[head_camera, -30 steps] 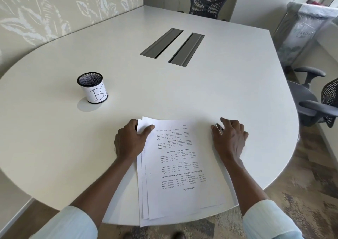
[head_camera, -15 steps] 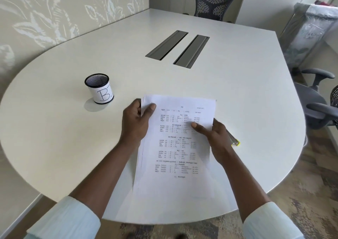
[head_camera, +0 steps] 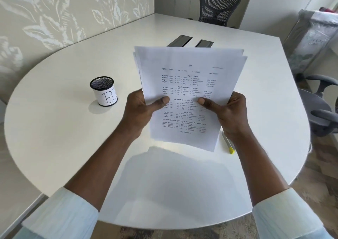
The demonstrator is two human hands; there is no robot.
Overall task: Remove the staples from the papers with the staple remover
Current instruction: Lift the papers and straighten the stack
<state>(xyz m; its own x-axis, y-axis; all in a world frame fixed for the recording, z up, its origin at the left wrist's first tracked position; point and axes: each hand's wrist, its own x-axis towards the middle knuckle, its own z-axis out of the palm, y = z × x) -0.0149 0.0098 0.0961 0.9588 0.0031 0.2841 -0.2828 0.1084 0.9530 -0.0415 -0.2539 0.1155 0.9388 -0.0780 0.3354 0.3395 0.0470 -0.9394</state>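
A stack of printed white papers point(head_camera: 188, 85) is held upright above the table, its sheets slightly fanned at the top. My left hand point(head_camera: 140, 108) grips its left edge, thumb on the front page. My right hand point(head_camera: 228, 112) grips the right edge the same way. On the table under my right hand lies a slim grey tool with a yellow tip point(head_camera: 228, 144), partly hidden by the hand and the papers. I cannot make out any staple.
A black mesh cup labelled "B" point(head_camera: 104, 93) stands to the left on the white rounded table point(head_camera: 64, 129). Two cable slots point(head_camera: 190, 43) lie behind the papers. Office chairs stand at the far side point(head_camera: 220, 4) and at the right point(head_camera: 321, 108).
The papers lay flat on the table a second ago. Both hands have taken hold of them and raised them upright, uncovering the yellow-tipped tool on the table.
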